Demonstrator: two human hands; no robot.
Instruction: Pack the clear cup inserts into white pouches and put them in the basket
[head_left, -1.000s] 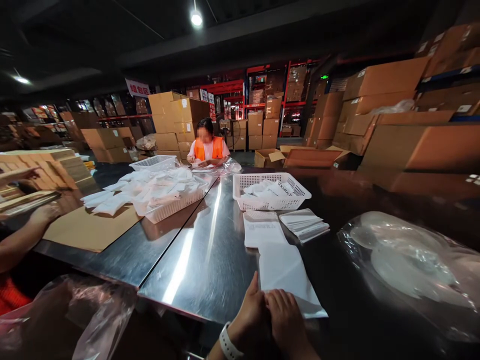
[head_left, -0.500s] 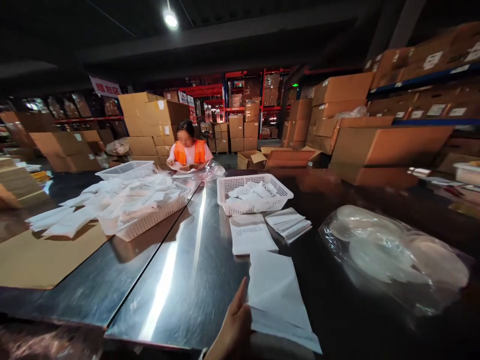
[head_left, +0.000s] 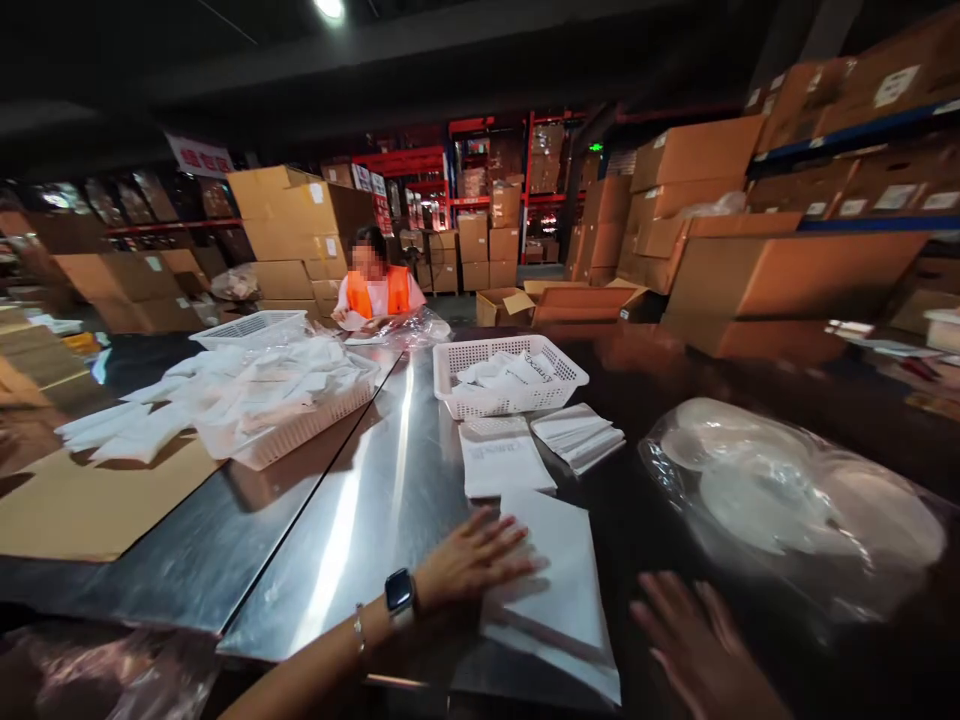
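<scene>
My left hand (head_left: 471,558), with a watch on the wrist, lies flat with spread fingers on a white flat pouch (head_left: 559,575) on the steel table (head_left: 352,520). My right hand (head_left: 694,640) hovers open and blurred just right of the pouch, near the table's front edge, holding nothing. Beyond the pouch lie another white pouch (head_left: 501,458) and a small fanned stack of white sheets (head_left: 579,434). A white perforated basket (head_left: 507,374) with more pouches stands behind them.
A clear plastic bag of pale round items (head_left: 787,495) lies at the right. A second basket heaped with white pouches (head_left: 270,395) and a cardboard sheet (head_left: 82,500) are at the left. A person in an orange vest (head_left: 375,290) sits at the far end. Cardboard boxes (head_left: 780,270) surround the table.
My left hand has moved from the pouch's left edge to lie flat on top of it. My right hand has come into view at the right. The view has tilted down slightly.
</scene>
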